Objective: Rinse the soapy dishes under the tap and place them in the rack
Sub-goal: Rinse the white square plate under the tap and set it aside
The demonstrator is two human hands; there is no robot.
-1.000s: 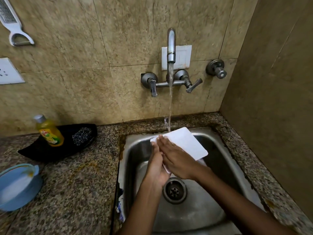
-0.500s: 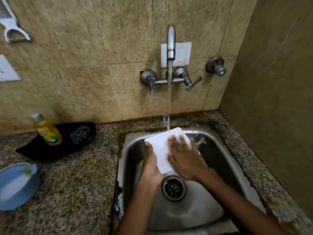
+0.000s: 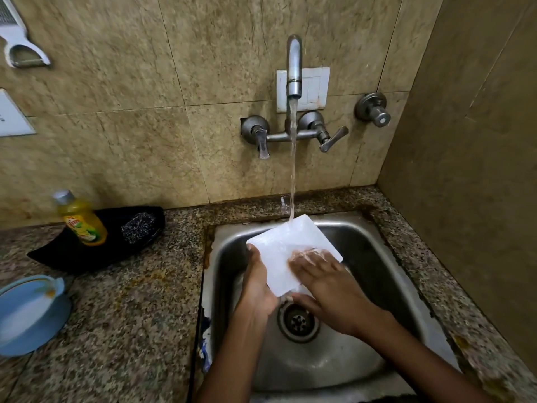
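A: Square white plate point(image 3: 286, 251) tilted over the sink point(image 3: 363, 251), directly above and behind the drain point(image 3: 298, 321). Far edge under the stream from the tap point(image 3: 294, 68), water sheeting down the face.

B: Grips?

A: Left hand point(image 3: 257, 283) wrapped round the plate's left edge, up and left of the drain, fingers behind and out of sight. Right hand point(image 3: 328, 283) laid flat on the face, fingers spread, rubbing under the runoff; not curled on anything, fingertips blurred.

B: Stage?

A: Mid-rinse, probably. No rack visible anywhere, so placing not near.

B: Risks?

A: Wet, soapy plate held by one edge only: could slip out of the left hand and drop onto the steel near the drain, chip likely. Pressing too hard with the flat hand could pivot it out of that one-sided hold. Steep tilt under the stream also throws splash toward the counter point(image 3: 130, 301) left of the drain.

B: Anything else?

A: Left of the drain on the counter: yellow soap bottle point(image 3: 81, 219) and scrubber point(image 3: 139, 226) in a black dish point(image 3: 87, 254), blue bowl point(image 3: 29, 312) further left and nearer. Still soapy or not, cannot tell.
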